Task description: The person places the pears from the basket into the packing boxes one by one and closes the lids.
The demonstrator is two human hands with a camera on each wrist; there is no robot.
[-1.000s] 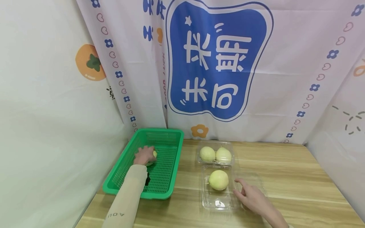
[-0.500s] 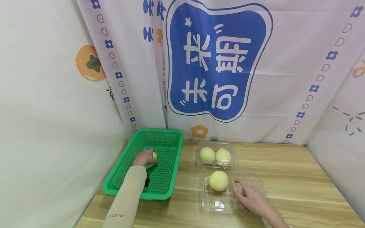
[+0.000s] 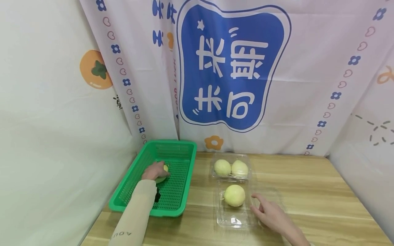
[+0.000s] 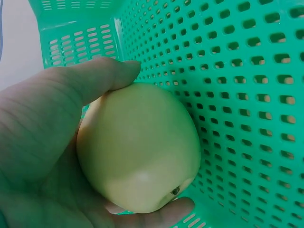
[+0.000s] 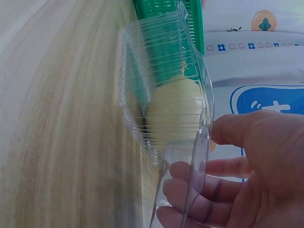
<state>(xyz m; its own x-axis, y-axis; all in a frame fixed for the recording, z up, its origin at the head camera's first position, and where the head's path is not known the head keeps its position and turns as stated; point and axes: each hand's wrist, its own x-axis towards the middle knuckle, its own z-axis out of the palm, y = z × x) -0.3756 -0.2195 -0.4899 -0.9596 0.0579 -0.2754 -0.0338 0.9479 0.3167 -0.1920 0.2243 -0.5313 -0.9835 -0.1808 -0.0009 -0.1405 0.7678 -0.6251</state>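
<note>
My left hand [image 3: 153,171] is down inside the green basket [image 3: 191,167], its thumb and fingers curled round a pale yellow-green pear [image 4: 142,147]. In the left wrist view the pear lies against the perforated basket, one end showing a dark spot. My right hand [image 3: 272,216] holds the edge of an open clear plastic box [image 3: 226,218], thumb on one side and fingers behind the see-through plastic. A single pear [image 3: 235,195] with a stem sits in the back part of that box. The box's lid [image 3: 272,196] lies flipped out to the right, partly under the hand.
Behind the open box stands another clear box [image 3: 243,156] with two pears [image 3: 222,167] in it. Wooden tabletop [image 3: 301,184] extends to the right. A printed white cloth [image 3: 277,136] hangs along the back, and white cloth covers both sides.
The left hand has settled lower round the pear in the basket, its fingers closing on it. The right hand stays at the box edge. The head view has shifted slightly.
</note>
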